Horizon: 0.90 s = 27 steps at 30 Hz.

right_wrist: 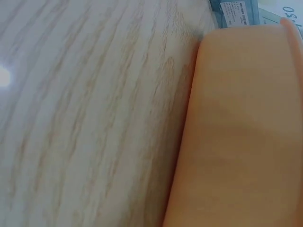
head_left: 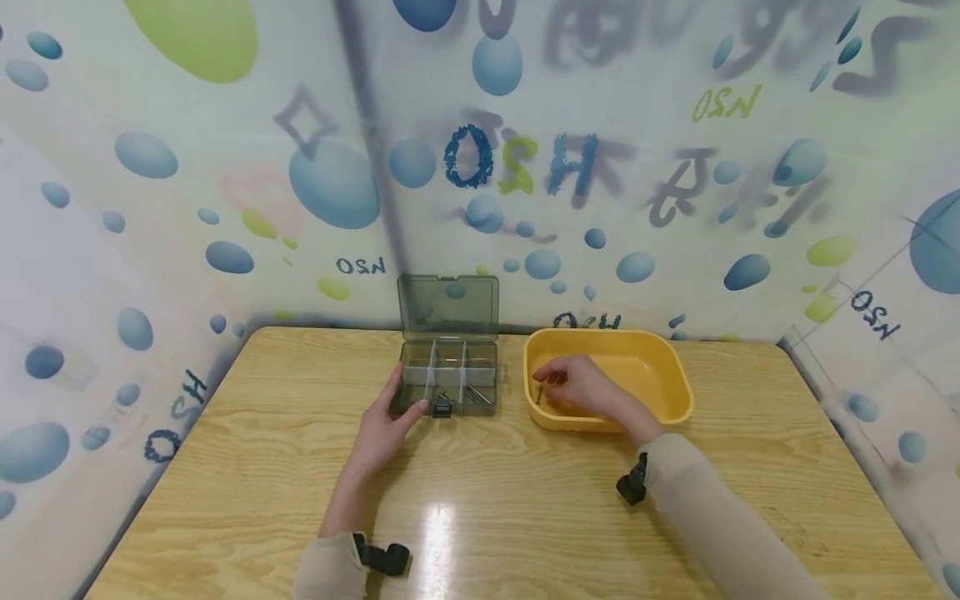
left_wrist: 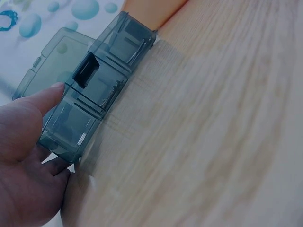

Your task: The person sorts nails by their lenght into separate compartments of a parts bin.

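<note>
A clear grey compartment box [head_left: 450, 377] stands on the table with its lid [head_left: 448, 307] raised at the back. My left hand [head_left: 381, 433] grips its front left corner, thumb on the front and fingers along the left side. Several thin metal screws [head_left: 477, 395] lie in the front compartments; their threads show through the wall in the left wrist view. To the right is a yellow plastic bin [head_left: 678, 392]. My right hand [head_left: 581, 385] reaches into its left part, fingertips pinching a small dark screw [head_left: 538, 394]. The right wrist view shows the bin's outer wall [right_wrist: 241, 123], not the hand.
The box and bin stand side by side near the back edge of the wooden table [head_left: 510, 500]. Behind them hangs a patterned curtain [head_left: 450, 225] with blue and green drops. A label [right_wrist: 235, 13] is on the box's side. Black wrist cameras are on both sleeves.
</note>
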Each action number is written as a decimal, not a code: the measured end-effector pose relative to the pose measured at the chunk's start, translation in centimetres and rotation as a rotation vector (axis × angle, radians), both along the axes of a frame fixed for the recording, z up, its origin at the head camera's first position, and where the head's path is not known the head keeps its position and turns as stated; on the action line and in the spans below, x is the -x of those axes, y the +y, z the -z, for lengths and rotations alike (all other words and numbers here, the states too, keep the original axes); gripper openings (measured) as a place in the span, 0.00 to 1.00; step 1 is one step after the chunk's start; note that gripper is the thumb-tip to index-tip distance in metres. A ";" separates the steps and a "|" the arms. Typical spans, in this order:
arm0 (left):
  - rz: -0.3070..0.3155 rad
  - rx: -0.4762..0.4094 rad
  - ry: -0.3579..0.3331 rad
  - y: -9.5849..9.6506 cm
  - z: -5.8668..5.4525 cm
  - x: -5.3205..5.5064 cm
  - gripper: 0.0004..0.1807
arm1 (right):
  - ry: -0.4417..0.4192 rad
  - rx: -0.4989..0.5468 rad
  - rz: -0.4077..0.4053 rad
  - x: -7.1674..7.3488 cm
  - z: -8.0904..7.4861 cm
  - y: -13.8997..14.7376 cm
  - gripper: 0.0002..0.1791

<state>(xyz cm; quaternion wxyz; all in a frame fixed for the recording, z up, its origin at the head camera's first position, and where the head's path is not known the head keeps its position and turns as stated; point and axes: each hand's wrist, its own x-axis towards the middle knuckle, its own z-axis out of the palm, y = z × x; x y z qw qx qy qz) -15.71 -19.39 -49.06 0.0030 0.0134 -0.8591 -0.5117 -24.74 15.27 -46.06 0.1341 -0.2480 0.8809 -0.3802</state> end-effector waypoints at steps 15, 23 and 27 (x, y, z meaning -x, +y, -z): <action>-0.004 0.004 0.007 0.0 0.1 0.0 0.45 | 0.102 -0.098 -0.104 0.5 0.1 -0.9 0.12; 0.003 0.006 -0.003 0.0 0.0 -0.1 0.45 | 0.088 -0.098 -0.118 0.8 0.5 -0.6 0.10; 0.005 0.010 -0.006 0.0 0.0 0.0 0.45 | 0.097 -0.117 -0.106 0.8 0.6 -0.3 0.08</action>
